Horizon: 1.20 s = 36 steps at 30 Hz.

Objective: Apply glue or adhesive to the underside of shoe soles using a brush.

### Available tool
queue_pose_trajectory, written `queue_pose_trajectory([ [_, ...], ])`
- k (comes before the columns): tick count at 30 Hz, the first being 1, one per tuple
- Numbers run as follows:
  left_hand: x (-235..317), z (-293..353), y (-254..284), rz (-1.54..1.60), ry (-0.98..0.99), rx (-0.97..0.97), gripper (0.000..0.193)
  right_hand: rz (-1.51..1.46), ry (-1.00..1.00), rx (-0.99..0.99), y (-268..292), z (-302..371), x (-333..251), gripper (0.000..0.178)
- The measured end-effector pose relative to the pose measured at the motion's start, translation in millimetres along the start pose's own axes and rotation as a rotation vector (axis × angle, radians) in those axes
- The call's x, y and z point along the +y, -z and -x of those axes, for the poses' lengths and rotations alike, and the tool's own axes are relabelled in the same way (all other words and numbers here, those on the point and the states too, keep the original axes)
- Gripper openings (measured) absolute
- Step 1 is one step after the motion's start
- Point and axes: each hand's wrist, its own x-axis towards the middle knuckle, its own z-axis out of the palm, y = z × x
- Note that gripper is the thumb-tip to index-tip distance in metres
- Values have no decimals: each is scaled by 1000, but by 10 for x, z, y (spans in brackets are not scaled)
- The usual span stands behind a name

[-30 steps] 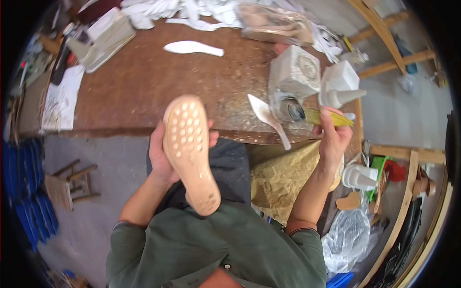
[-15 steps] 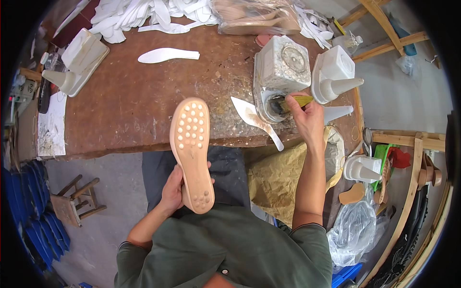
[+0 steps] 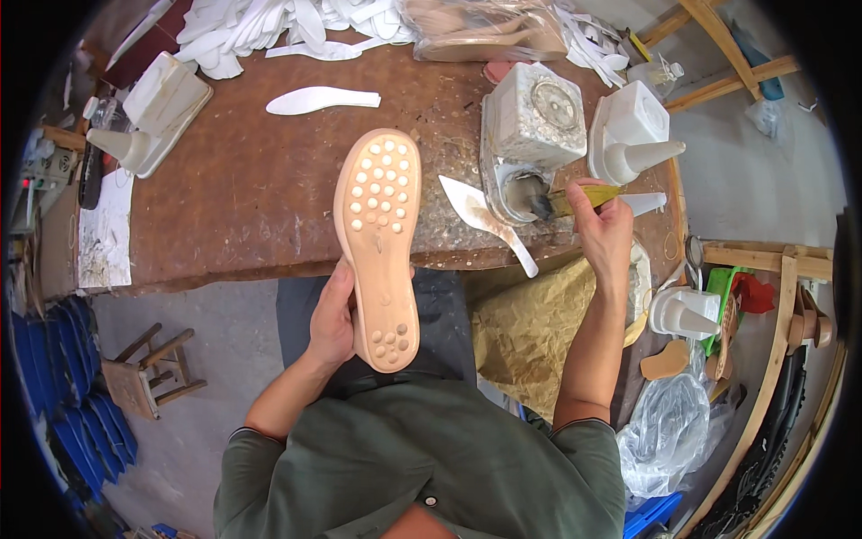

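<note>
My left hand (image 3: 333, 314) grips a tan shoe sole (image 3: 381, 256) by its edge, its studded face showing. White round studs dot the broad end; the studs at the heel are tan and greyish. In my right hand (image 3: 603, 223) is a glue brush (image 3: 579, 199) with a flat yellowish handle, held between thumb and fingers. Its dark bristles are at the round mouth of a crusted white glue pot (image 3: 530, 117). Just left of that pot, a white insole piece (image 3: 479, 216) with a brown stain lies on the brown table (image 3: 215, 180), its narrow end over the edge.
Another white pot with a cone spout (image 3: 631, 135) stands on the right, a similar one (image 3: 162, 112) on the left. White insoles (image 3: 260, 36) and bagged tan soles (image 3: 489, 27) lie at the back. Brown paper (image 3: 530, 323) hangs below the table edge; a wooden stool (image 3: 148, 373) stands lower left.
The sole has moved up and slightly right in my left hand. My right hand has shifted right and a little down, drawing the brush partly out of the pot's mouth.
</note>
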Motion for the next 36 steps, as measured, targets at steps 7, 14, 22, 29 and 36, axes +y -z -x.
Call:
queue_pose_trajectory([
  [7, 94, 36, -121, -69, -89, 6, 55, -4, 26, 15, 75, 39, -3, 21],
  [14, 163, 139, -111, -46, -190, -72, 54, -21, 16, 36, 87, 139, 37, 19],
  [22, 272, 264, -386, 12, -149, -177, 57, -1141, 64, 77, 281, 609, -203, 20],
  [29, 385, 484, -602, -25, -102, -242, 68, -939, 201, 0, -219, 1171, -1167, 17],
  [36, 445, 622, -603, -86, -30, -279, 78, -904, 257, -22, -298, 1177, -1340, 18],
])
